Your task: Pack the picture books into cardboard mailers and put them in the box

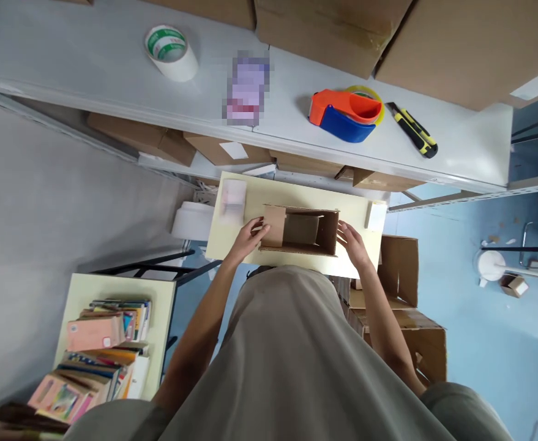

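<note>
An open-topped cardboard box (300, 250) lies on the pale yellow table (296, 190) in front of me, its inside showing. At its left end, my left hand (250, 237) holds the folded flap, the thumb lying over the cardboard edge. My right hand (353, 244) is at the opposite end, with bent fingers against the outer wall. How firmly those right fingers grip is hard to see.
On the grey shelf lie a tape roll (177, 61), an orange-and-blue tape dispenser (346, 116) and a yellow-black utility knife (414, 131). Large cartons (324, 30) stand behind. Books (97, 334) are stacked lower left. Open cartons (399, 269) stand right.
</note>
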`<state>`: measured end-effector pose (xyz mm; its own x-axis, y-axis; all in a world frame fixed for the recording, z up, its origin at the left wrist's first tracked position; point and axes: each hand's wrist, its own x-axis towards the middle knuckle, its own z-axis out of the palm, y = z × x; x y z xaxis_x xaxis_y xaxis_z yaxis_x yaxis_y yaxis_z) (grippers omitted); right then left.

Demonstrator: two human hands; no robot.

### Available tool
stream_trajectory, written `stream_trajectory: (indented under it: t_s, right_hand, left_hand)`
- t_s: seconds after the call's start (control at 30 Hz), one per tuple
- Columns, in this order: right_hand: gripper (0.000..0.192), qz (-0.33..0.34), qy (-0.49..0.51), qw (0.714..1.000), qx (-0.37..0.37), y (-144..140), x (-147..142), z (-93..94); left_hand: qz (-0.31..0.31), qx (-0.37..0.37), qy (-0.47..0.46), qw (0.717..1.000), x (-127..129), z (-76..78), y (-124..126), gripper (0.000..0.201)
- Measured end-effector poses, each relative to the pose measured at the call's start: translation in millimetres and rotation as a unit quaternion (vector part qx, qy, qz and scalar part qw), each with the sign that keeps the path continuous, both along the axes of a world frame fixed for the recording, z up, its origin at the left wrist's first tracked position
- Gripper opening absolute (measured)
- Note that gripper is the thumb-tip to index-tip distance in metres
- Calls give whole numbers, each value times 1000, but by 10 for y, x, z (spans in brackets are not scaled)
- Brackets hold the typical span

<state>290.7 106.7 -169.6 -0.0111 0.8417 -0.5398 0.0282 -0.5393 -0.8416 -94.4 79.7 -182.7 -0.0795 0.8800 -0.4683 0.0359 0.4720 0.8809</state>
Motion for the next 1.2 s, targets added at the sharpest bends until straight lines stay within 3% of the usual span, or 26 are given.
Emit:
stream_trajectory:
  t_s: [0.13, 0.4, 0.57, 0.63, 0.73, 0.87, 0.97, 1.03, 1.13, 1.2]
  right_hand:
    - [69, 60, 29, 998, -12, 3, 140, 83]
    - [71, 79, -77, 994, 9, 195, -202, 9]
    - [68, 74, -96, 990, 77, 113, -125, 256]
    - [60, 117, -74, 984, 116, 41, -58, 390]
    - [65, 185, -63, 971, 140, -57, -11, 504]
    - [59, 117, -131, 973, 151, -102, -96, 440]
    - [75, 78, -179, 968, 156, -83, -178, 353]
    - [80, 82, -206, 960, 174, -75, -205, 326]
    - [53, 111, -239, 944, 200, -97, -212, 323]
    - [45, 121, -248, 938, 210, -127, -208, 319]
  left_hand:
    - [16, -8, 19, 1000, 15, 40, 43, 77]
    - [-3, 4, 57, 998, 66, 79, 145, 77]
    - [-31, 32, 40, 998, -100, 354, -19, 76]
    - [-76, 38, 33, 996, -171, 481, -100, 80]
    - [-125, 47, 50, 990, -189, 558, -154, 100]
    - [-65, 56, 111, 990, -86, 471, -57, 106]
    - [-78, 94, 152, 981, -36, 392, 64, 92]
    - [-109, 134, 171, 970, -35, 354, 120, 70]
    - [-134, 172, 190, 957, -56, 299, 142, 40]
    - [-130, 180, 186, 957, -72, 259, 126, 35]
